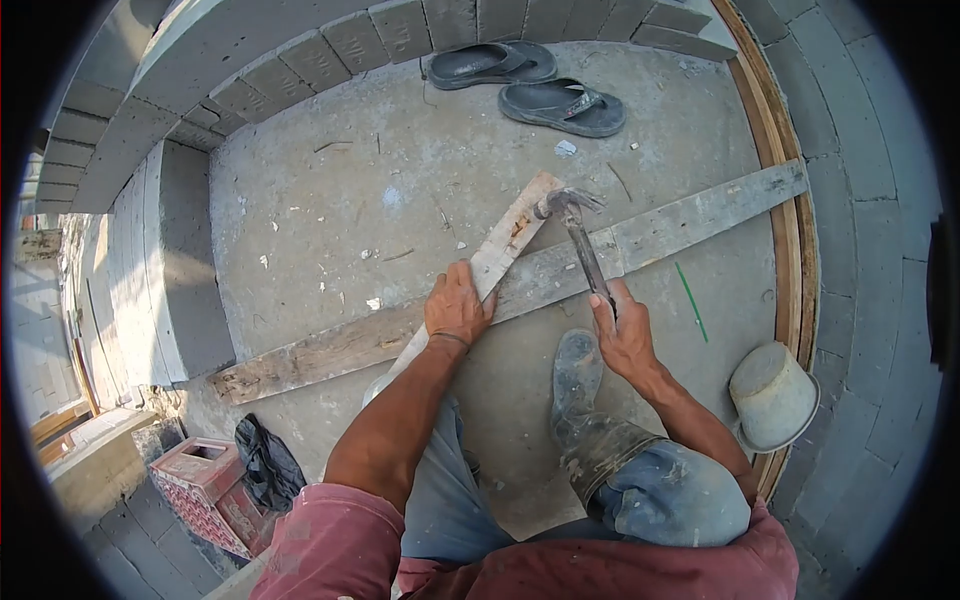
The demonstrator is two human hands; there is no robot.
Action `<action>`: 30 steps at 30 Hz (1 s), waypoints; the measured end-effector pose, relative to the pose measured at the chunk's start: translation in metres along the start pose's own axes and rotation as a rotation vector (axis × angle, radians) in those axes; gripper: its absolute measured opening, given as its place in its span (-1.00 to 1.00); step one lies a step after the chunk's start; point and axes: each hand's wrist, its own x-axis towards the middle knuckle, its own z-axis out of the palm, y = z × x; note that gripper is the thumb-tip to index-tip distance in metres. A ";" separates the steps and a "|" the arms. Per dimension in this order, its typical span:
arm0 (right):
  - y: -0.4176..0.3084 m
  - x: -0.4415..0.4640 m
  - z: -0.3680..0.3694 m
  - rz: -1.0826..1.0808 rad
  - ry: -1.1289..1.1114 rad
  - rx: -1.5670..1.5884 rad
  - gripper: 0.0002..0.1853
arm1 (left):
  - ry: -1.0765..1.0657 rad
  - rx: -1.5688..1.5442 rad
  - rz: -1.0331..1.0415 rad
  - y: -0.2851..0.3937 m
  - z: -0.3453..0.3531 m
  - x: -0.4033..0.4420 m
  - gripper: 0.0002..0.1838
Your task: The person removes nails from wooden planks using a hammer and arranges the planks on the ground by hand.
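My left hand point(458, 303) is wrapped round a short wooden board point(512, 232), which slants up and to the right in front of me. That board crosses over a longer wooden plank point(650, 226) lying across the floor. In my right hand point(624, 330) is a claw hammer point(583, 240), gripped by its handle. The hammer's head is at the upper end of the short board, beside a rough, brownish damaged patch. Whether the head touches the wood I cannot tell. The lower end of the short board is hidden behind my left forearm.
Two dark sandals point(562, 107) lie by the far row of grey blocks point(355, 42). An upturned bucket point(770, 395) sits at the right near wooden strips point(785, 250). A red box point(205, 490) and a black bag point(265, 462) are at lower left. Debris dots the concrete floor point(330, 210).
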 end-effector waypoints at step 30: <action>-0.044 -0.002 -0.029 -0.313 0.274 0.301 -0.77 | 0.002 0.023 0.008 0.004 0.000 -0.002 -0.38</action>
